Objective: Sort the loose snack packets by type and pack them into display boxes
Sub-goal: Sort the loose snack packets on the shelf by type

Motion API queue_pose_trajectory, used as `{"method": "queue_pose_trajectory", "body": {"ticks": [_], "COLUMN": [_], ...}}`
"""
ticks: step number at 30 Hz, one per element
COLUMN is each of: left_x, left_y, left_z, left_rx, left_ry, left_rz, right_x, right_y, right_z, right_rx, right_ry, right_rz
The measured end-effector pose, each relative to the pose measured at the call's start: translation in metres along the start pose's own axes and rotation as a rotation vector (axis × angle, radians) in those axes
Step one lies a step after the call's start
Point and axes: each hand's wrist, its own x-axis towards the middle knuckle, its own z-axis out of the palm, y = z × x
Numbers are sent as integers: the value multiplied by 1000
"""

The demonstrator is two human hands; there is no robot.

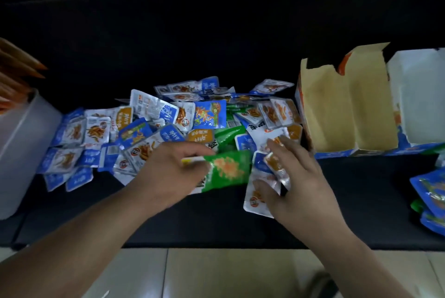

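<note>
A heap of loose snack packets (168,119), blue, white, orange and green, lies across the middle of the black table (192,220). My left hand (168,175) grips a green packet (226,171) at the heap's near edge. My right hand (296,177) holds a small stack of white and blue packets (261,187) just right of it, thumb underneath and fingers on top. Two open display boxes stand at the right: a brown-lined one (346,110) and a white-lined one (419,100). Both look empty inside.
A white container (24,143) with orange sticks (16,69) stands at the far left. More blue packets (431,191) lie at the right edge. The table's front edge runs along the bottom, with tiled floor (228,273) below.
</note>
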Motion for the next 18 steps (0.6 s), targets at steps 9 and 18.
{"method": "queue_pose_trajectory", "body": {"ticks": [9, 18], "left_x": [28, 82], "left_y": [-16, -17], "left_z": [26, 57], "left_rx": [66, 893], "left_ry": [212, 63], "left_rz": [207, 284], "right_x": [8, -2], "right_y": [-11, 5], "right_z": [3, -10], "right_rx": [185, 633], "right_ry": [-11, 156], "right_rz": [290, 546]}}
